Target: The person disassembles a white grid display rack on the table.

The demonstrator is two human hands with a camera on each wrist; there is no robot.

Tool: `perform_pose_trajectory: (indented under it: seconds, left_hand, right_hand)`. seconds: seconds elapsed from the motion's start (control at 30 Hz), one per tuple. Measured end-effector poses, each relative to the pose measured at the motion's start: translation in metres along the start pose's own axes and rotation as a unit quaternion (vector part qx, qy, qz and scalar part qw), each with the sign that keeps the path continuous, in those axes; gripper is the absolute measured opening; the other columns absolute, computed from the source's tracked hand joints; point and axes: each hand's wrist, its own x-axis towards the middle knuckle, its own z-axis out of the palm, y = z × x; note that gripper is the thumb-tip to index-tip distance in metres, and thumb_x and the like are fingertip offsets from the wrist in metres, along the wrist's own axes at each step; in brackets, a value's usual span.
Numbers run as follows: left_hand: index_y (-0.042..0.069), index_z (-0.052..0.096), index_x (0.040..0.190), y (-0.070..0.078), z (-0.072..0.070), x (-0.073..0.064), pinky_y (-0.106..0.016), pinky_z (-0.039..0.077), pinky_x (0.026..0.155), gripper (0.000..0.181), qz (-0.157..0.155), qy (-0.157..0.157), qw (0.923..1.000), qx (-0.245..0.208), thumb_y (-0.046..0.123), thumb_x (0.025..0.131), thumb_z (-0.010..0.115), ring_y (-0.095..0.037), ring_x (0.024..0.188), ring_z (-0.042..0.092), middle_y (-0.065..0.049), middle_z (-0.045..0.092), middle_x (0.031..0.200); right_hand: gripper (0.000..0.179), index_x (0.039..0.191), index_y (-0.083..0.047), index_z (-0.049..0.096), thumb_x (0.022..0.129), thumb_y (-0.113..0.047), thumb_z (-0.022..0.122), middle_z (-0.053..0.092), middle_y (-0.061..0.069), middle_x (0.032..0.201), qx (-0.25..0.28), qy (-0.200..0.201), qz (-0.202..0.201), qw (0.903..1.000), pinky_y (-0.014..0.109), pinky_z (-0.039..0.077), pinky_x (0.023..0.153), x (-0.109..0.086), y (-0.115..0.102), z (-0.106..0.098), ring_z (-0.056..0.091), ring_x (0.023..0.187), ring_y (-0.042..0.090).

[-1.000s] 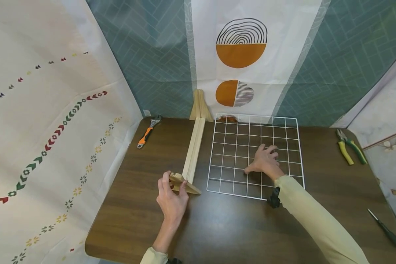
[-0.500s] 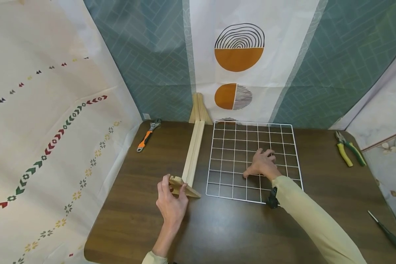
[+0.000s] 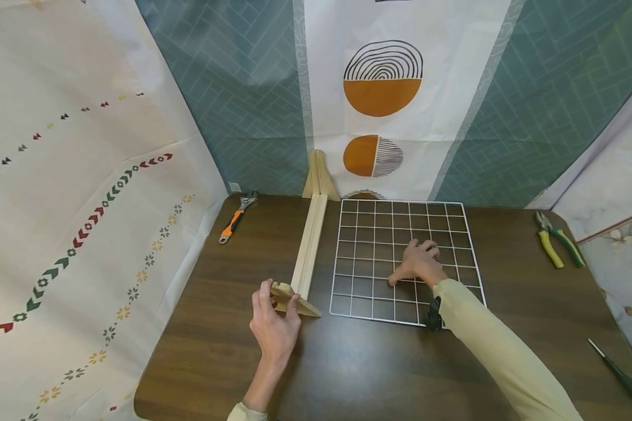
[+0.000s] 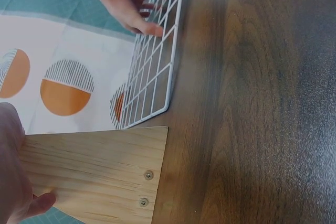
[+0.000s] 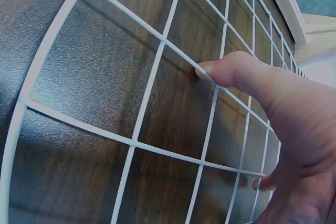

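Observation:
My left hand (image 3: pixel 276 327) grips the upper part of the near wooden end panel (image 4: pixel 100 171), thumb on one side and fingers on the other. Two screw heads (image 4: pixel 148 175) show near its lower edge. Pale wooden rails (image 3: pixel 309 245) run from it to a matching far end panel (image 3: pixel 320 175) at the back. Right of this frame is a white wire grid (image 3: pixel 368 257), low over the table. My right hand (image 3: pixel 421 262) holds it with spread, bent fingers; the thumb (image 5: pixel 226 71) hooks over a wire and the fingertips reach between wires.
The brown table (image 3: pixel 200 351) carries an adjustable wrench (image 3: pixel 237 217) with an orange handle at the back left. Pliers (image 3: pixel 557 238) with yellow-green handles lie at the back right, and a screwdriver (image 3: pixel 617 371) near the right edge. Fabric hangings (image 3: pixel 242 88) enclose the table.
The grid's far edge has come down from against the wall hanging towards the table, the right hand staying on it. The left hand keeps its grip on the panel. The head view has tilted slightly.

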Motion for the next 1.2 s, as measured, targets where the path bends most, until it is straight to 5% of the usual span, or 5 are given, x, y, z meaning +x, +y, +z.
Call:
perform_pose_trajectory:
  seconds: [0.43, 0.93, 1.2]
  left_hand:
    - [0.002, 0.049, 0.128, -0.004, 0.002, 0.0, -0.044, 0.051, 0.043, 0.066, 0.012, 0.003, 0.9999, 0.0, 0.011, 0.074, 0.086, -0.036, 0.067, 0.062, -0.02, 0.055, 0.096]
    - [0.002, 0.05, 0.128, -0.006, 0.004, 0.0, -0.042, 0.048, 0.04, 0.066, 0.022, 0.011, 0.9997, 0.002, 0.013, 0.074, 0.087, -0.036, 0.066, 0.061, -0.019, 0.056, 0.095]
    - [0.004, 0.049, 0.134, -0.008, -0.004, 0.0, -0.039, 0.042, 0.037, 0.069, 0.02, -0.007, 0.9997, 0.01, 0.024, 0.08, 0.086, -0.034, 0.065, 0.061, -0.018, 0.058, 0.104]
  right_hand:
    - [0.136, 0.146, 0.017, 0.013, 0.06, -0.055, 0.091, 0.008, 0.053, 0.138, -0.044, -0.002, -0.017, 0.9989, 0.072, 0.042, 0.092, 0.005, 0.003, 0.001, 0.016, 0.128, 0.068]
    - [0.136, 0.149, 0.014, 0.015, 0.062, -0.058, 0.089, 0.008, 0.05, 0.141, -0.006, 0.012, -0.032, 0.9994, 0.076, 0.04, 0.09, 0.002, 0.012, 0.004, 0.011, 0.133, 0.065]
    - [0.121, 0.146, 0.013, 0.025, 0.07, -0.062, 0.081, 0.018, 0.046, 0.139, 0.014, 0.063, -0.086, 0.9942, 0.077, 0.039, 0.089, -0.004, 0.026, -0.001, 0.019, 0.129, 0.062]
